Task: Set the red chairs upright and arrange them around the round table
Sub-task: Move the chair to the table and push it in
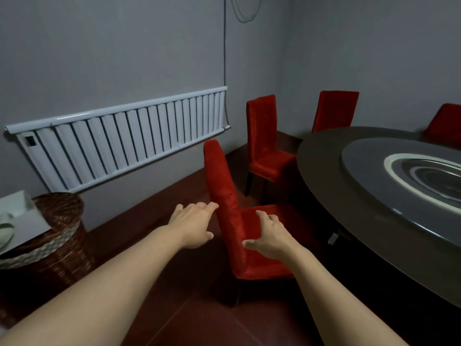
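Observation:
A red upholstered chair (pixel 225 191) stands upright just in front of me, its seat facing the round dark table (pixel 329 176) on the right. My left hand (pixel 193 227) is on the outer side of its backrest, fingers spread, fingertips touching the fabric. My right hand (pixel 269 237) lies on the inner side of the backrest, above the seat, fingers apart and lightly curled. Neither hand has a closed grip. A second red chair (pixel 262 136) stands upright by the table further back. A third (pixel 334 111) and a fourth (pixel 446 123) stand behind the table.
A white radiator (pixel 119 138) runs along the grey wall on the left. A brown wicker basket (pixel 55 240) with a white box on it stands at lower left. A grey turntable (pixel 374 176) with a metal centre sits on the table. The floor is dark red.

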Demonstrator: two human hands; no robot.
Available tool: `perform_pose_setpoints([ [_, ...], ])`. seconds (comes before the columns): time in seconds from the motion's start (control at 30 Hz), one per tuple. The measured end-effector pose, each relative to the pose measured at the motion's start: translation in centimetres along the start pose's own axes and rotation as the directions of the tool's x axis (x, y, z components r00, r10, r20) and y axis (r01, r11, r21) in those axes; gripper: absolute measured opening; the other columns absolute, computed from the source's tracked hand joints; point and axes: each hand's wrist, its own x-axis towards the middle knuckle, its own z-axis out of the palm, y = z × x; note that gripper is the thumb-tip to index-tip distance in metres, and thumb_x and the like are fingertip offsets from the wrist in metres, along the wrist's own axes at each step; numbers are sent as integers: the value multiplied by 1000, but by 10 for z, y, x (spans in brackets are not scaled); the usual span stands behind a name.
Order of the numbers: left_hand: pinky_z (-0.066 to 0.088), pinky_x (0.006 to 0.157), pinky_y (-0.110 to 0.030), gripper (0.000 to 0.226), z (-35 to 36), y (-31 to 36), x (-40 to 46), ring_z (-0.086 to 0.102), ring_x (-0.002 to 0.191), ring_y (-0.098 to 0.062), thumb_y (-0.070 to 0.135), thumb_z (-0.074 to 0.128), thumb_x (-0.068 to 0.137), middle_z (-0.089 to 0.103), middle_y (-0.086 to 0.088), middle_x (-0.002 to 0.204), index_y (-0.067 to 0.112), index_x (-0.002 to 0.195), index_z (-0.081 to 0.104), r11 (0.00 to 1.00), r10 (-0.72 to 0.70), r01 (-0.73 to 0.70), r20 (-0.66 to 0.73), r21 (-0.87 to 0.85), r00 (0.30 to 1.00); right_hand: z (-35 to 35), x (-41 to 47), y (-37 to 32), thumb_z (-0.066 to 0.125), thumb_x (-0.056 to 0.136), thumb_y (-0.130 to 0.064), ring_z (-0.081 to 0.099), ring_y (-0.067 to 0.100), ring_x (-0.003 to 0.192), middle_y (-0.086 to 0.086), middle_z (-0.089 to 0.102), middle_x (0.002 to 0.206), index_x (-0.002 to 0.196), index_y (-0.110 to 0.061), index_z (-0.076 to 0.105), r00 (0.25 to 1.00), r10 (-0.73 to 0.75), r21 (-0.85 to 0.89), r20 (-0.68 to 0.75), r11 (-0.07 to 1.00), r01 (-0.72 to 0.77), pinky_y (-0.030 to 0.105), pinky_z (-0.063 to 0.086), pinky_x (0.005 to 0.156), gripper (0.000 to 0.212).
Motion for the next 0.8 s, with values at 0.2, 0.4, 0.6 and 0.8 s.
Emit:
perform_pose_setpoints([
  [0.2,29,107,-43,78,-3,-64,82,39,133,-23,38,65,86,39,-2,147,27,148,20,999,34,-35,51,2,998,3,87,-43,73,79,-44,29,30,139,12,16,156,152,-23,11,1000,16,-11,-3,1000,-16,45,37,109,98],
  [0.4,27,108,-43,81,-2,-129,176,37,135,-21,37,67,84,37,0,148,27,149,20,980,196,-196,32,-14,980,17,174,-88,74,78,-44,33,29,137,10,21,153,152,-23,12,992,111,16,-63,994,-110,45,39,107,99],
  [0.6,24,111,-45,85,-9,-201,265,31,138,-20,38,70,82,32,2,151,28,149,18,926,378,-377,61,-18,924,35,243,-138,74,78,-45,35,30,134,10,22,152,151,-24,11,946,287,91,-148,957,-276,46,41,105,99],
  [0.8,18,116,-47,90,-14,-235,342,20,144,-20,38,72,81,20,0,157,27,151,16,867,497,-497,84,-28,864,43,289,-165,74,77,-46,35,29,135,11,22,152,152,-24,10,884,434,145,-176,899,-413,45,40,106,100],
])
